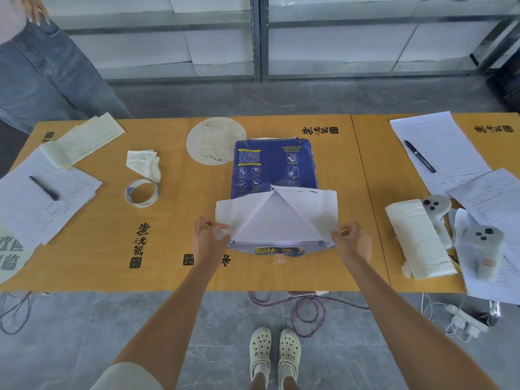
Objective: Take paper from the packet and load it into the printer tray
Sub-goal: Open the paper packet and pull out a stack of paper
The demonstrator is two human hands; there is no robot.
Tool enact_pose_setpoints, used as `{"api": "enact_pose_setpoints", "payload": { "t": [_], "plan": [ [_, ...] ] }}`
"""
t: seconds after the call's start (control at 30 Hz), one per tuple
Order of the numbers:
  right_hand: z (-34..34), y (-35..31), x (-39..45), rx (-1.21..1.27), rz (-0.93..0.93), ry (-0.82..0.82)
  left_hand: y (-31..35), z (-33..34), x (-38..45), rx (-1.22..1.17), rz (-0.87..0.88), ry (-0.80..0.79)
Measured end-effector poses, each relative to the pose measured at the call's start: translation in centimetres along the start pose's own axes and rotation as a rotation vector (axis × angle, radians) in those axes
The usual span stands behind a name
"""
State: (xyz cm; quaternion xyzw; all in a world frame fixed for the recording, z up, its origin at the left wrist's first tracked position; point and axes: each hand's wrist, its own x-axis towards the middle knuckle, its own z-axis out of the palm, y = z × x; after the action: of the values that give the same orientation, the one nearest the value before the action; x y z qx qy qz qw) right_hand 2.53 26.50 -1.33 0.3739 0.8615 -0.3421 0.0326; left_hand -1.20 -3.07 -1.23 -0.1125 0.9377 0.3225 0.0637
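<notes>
A dark blue paper packet (270, 167) lies in the middle of the orange table (180, 220), its near end unfolded. The white inner flaps (318, 209) are spread open and expose the white paper stack (275, 223) in a triangular gap. My left hand (211, 237) pinches the left flap at its near corner. My right hand (351, 240) pinches the right flap at its near corner. No printer or tray is in view.
Left of the packet are a tape roll (142, 192), crumpled tissue (145, 164), a round paper disc (215, 140) and sheets with a pen (43, 188). To the right lie lined sheets with a pen (420, 156), a paper roll (419, 240) and two grey controllers (478, 249). Another person (42, 66) stands far left. Cables (304, 308) trail on the floor.
</notes>
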Motion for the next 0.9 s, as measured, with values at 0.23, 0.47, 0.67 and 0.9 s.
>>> {"api": "enact_pose_setpoints", "payload": {
  "t": [0.23, 0.47, 0.67, 0.9],
  "plan": [
    [-0.1, -1.9, -1.3, -0.201, -0.057, -0.111, 1.7, 0.2, -1.3, -0.017, -0.042, -0.120],
    [-0.1, -2.4, -2.7, -0.236, -0.005, -0.165, 2.0, -0.1, -2.2, 0.035, -0.092, -0.091],
    [0.2, -1.5, -3.7, -0.199, 0.051, -0.145, 1.3, 0.7, -3.4, -0.024, -0.184, -0.074],
    [1.4, -0.8, -4.0, 0.206, 0.237, -0.119, 2.2, 0.9, -4.1, 0.018, -0.179, -0.068]
  ]
}}
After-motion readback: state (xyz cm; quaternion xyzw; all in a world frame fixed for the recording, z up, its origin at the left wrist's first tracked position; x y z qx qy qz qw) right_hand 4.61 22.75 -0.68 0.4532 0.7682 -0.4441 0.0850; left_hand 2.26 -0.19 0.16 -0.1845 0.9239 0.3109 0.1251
